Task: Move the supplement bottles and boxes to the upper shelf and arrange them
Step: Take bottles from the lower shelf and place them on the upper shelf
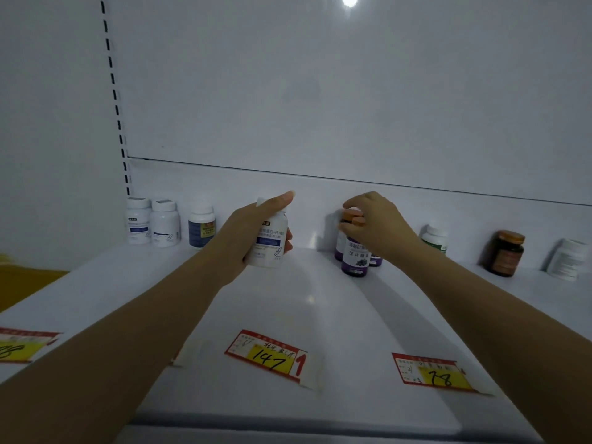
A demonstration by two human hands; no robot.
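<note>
My left hand (pixel 256 225) grips a white supplement bottle (pixel 270 248) with a blue label, held slightly tilted above the white shelf (pixel 304 302). My right hand (pixel 378 225) has its fingers curled over the orange caps of a cluster of purple bottles (pixel 355 261) standing on the shelf near the back wall. Three white bottles stand at the back left: two together (pixel 153 225) and one with a dark label (pixel 200 229).
At the back right stand a green-labelled white bottle (pixel 435 238), a brown bottle (pixel 506 253) and another white bottle (pixel 567 259). Red and yellow price tags (pixel 269 357) (pixel 432 373) lie along the shelf's front edge. A slotted upright (pixel 118 116) runs up the left.
</note>
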